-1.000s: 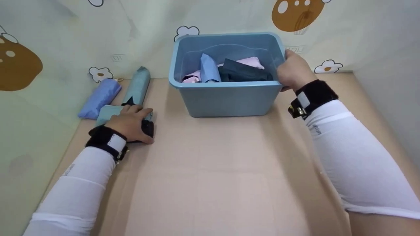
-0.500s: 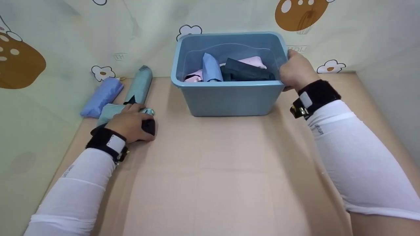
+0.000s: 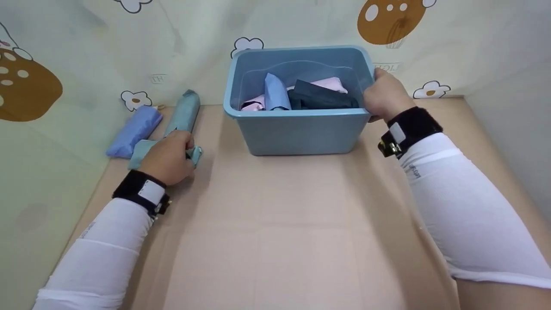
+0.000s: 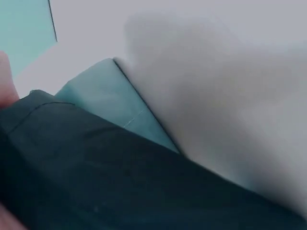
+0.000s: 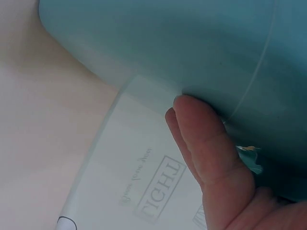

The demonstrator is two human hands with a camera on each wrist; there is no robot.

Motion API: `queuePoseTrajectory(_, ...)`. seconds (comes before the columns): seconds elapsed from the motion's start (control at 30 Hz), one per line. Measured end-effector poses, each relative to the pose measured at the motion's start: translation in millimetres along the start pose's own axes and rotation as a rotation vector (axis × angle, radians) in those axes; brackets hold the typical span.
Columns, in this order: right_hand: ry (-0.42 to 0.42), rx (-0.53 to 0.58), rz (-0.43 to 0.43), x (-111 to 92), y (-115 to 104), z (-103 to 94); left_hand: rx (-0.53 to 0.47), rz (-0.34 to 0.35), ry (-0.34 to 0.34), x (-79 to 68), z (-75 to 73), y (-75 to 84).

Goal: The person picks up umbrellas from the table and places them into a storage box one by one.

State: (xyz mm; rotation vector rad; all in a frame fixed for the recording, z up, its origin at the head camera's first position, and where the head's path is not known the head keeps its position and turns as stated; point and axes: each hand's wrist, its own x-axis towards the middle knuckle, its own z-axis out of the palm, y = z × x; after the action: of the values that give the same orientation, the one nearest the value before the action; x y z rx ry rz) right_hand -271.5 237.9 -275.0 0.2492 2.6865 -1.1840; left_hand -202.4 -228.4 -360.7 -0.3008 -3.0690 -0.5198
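Observation:
My left hand (image 3: 168,158) curls its fingers at the left of the table, over the teal bundles. In the left wrist view it grips a dark fabric roll (image 4: 110,167), mostly hidden by the hand in the head view. Beneath lies a teal fabric roll (image 3: 140,151); a longer teal roll (image 3: 185,111) points toward the wall. My right hand (image 3: 387,94) holds the right rim of a blue plastic bin (image 3: 301,135), its fingers (image 5: 206,139) against the outer wall. Inside the bin lie a light blue roll (image 3: 276,92), a dark roll (image 3: 325,95) and pink pieces (image 3: 330,83).
A periwinkle-blue fabric bundle (image 3: 134,131) with a small loop lies at the far left by the wall. Pale sheeting (image 3: 198,43) printed with flowers and brown shapes stands behind and at the sides. A beige cover (image 3: 301,228) spreads over the table.
The left hand's spread fingers have closed, and the dark roll seen under them is now largely hidden in the head view. The right hand and the bin keep their place.

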Motion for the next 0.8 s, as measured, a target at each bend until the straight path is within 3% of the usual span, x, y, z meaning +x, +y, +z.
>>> queuePoseTrajectory(0.17, 0.003, 0.009, -0.004, 0, 1, 0.4, -0.025, 0.041, 0.085, 0.9, -18.2, 16.3)
queuePoseTrajectory(0.37, -0.001, 0.007, 0.007, -1, 0, -0.5, -0.019, 0.144, 0.195, 2.7, -47.9, 49.1)
queuePoseTrajectory(0.47, 0.008, 0.003, 0.004, 0, -1, -0.1, -0.004, 0.215, 0.238, 5.7, -58.6, 66.5)
queuePoseTrajectory(0.7, 0.007, 0.003, -0.009, 0, 1, 0.5, 0.053, 0.479, 0.375, 15.6, -69.3, 107.6)
queuePoseTrajectory(0.8, 0.011, 0.007, -0.011, 0, 1, 0.3, 0.071, 0.535, 0.379, 20.0, -72.2, 125.6)
